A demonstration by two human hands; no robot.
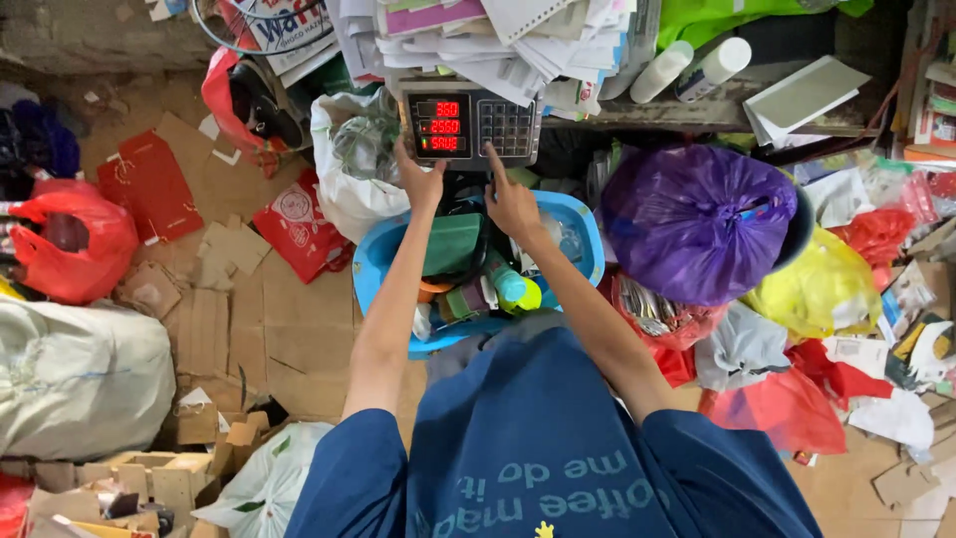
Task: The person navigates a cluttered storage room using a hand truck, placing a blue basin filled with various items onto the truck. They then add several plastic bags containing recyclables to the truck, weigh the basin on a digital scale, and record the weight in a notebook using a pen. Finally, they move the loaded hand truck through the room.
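Observation:
A grey electronic scale head [470,125] with red lit digits and a keypad stands in front of me. My left hand [419,179] grips its lower left corner, under the display. My right hand [510,197] points its index finger up at the bottom edge of the keypad. Below both hands sits a blue plastic basin [584,231] filled with bottles, a green container and other plastic items.
A full purple bag [697,221] lies right of the basin, with red and yellow bags around it. Stacked papers [498,40] sit behind the scale. A white bag [351,164], red bags and flattened cardboard [259,319] cover the floor at left.

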